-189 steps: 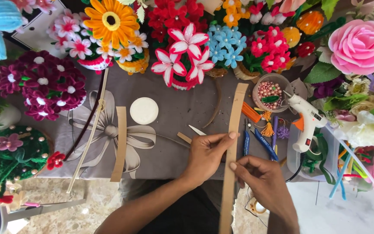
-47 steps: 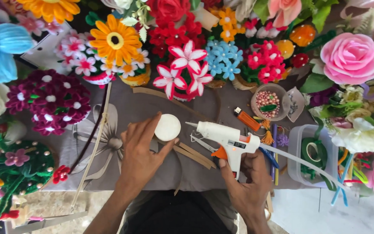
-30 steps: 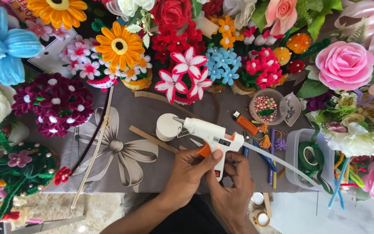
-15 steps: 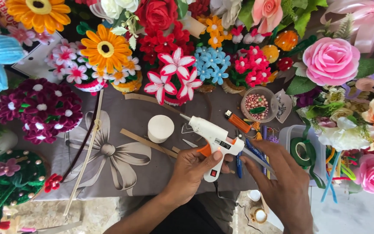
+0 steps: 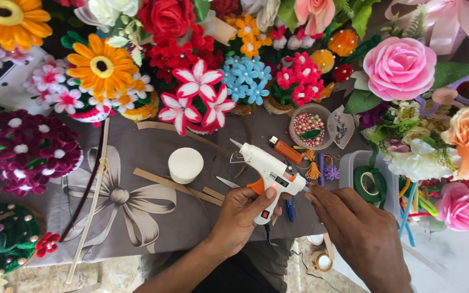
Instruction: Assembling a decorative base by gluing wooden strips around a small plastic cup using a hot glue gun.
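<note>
My left hand point(image 5: 241, 217) grips the handle of a white glue gun point(image 5: 267, 171) with an orange trigger, its nozzle pointing up and left over the grey cloth point(image 5: 137, 217). My right hand point(image 5: 354, 230) is at the gun's rear end, fingertips touching its back. A round white foam block point(image 5: 185, 165) stands left of the nozzle. Thin wooden strips point(image 5: 177, 186) lie between the block and my left hand.
Handmade flower bouquets point(image 5: 196, 103) ring the far and side edges. A clear cup of beads point(image 5: 311, 127), an orange lighter point(image 5: 286, 150), a clear tub with green tape point(image 5: 369, 182) and a long stick point(image 5: 90, 206) lie around.
The wooden strip was put down and the glue gun picked up. My left hand moved from the foam block to the gun handle; my right hand moved to its rear.
</note>
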